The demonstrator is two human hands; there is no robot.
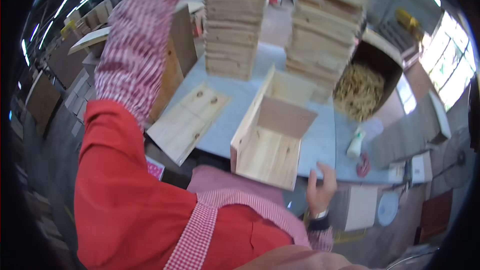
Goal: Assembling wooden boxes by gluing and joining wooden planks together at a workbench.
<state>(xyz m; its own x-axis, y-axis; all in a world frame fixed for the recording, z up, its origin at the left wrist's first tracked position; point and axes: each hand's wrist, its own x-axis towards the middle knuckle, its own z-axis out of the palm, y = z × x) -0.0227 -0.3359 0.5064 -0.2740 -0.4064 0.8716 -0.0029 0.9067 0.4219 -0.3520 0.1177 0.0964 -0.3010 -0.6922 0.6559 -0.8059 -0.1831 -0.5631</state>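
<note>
My left arm, in a red and white striped sleeve (pixel 132 45), reaches up and out past the top edge, so the left hand is out of sight. My right hand (pixel 322 190) is beside the table's near edge, open, with thumb and fingers apart and holding nothing. Just left of it stands a partly built wooden box (pixel 270 157), with an open side and a divider panel (pixel 285 115) across its inside. Farther left, a flat knotty wooden board (pixel 187 120) lies at the table edge.
Two tall stacks of wooden pieces, left (pixel 232 30) and right (pixel 322 35), stand on the blue-grey table (pixel 220 132). At right are a carton of pale shavings (pixel 357 92), a white bottle (pixel 356 144) and a small reddish item (pixel 363 165). A round light-blue stool (pixel 388 208) stands below.
</note>
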